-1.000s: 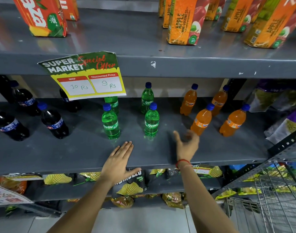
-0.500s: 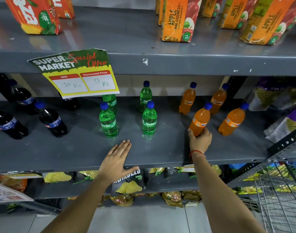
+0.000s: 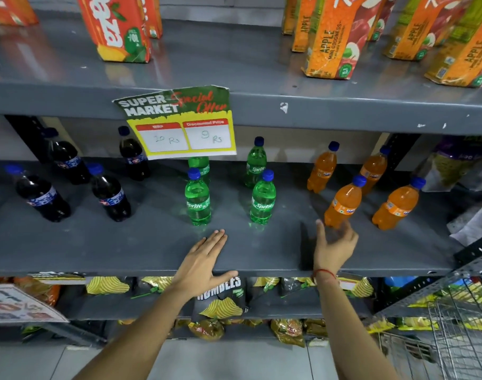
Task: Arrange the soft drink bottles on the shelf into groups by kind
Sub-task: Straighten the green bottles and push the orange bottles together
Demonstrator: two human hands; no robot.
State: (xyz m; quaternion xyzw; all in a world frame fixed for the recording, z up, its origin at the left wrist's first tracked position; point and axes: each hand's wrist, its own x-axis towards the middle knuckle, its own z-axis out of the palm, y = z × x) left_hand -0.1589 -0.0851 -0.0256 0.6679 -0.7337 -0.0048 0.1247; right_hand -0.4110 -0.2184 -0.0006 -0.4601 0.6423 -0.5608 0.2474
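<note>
On the grey middle shelf (image 3: 124,250) stand three groups of small bottles with blue caps. Several dark cola bottles (image 3: 111,196) are at the left, several green Sprite bottles (image 3: 197,201) in the middle, several orange Fanta bottles (image 3: 344,202) at the right. My left hand (image 3: 204,259) lies flat and open on the shelf's front edge, just below the front Sprite bottles. My right hand (image 3: 334,245) hovers open, fingers spread, just in front of the nearest orange bottle, apart from it and holding nothing.
A special-offer price sign (image 3: 182,124) hangs from the upper shelf and hides part of a rear Sprite bottle. Juice cartons (image 3: 333,37) stand on the upper shelf. Snack bags (image 3: 220,297) fill the lower shelf. A wire basket (image 3: 453,338) is at the lower right.
My right hand was closed around the base of the front orange bottle half a second ago; it has let go and drawn back open. The view has shifted left. My left hand has stayed put.
</note>
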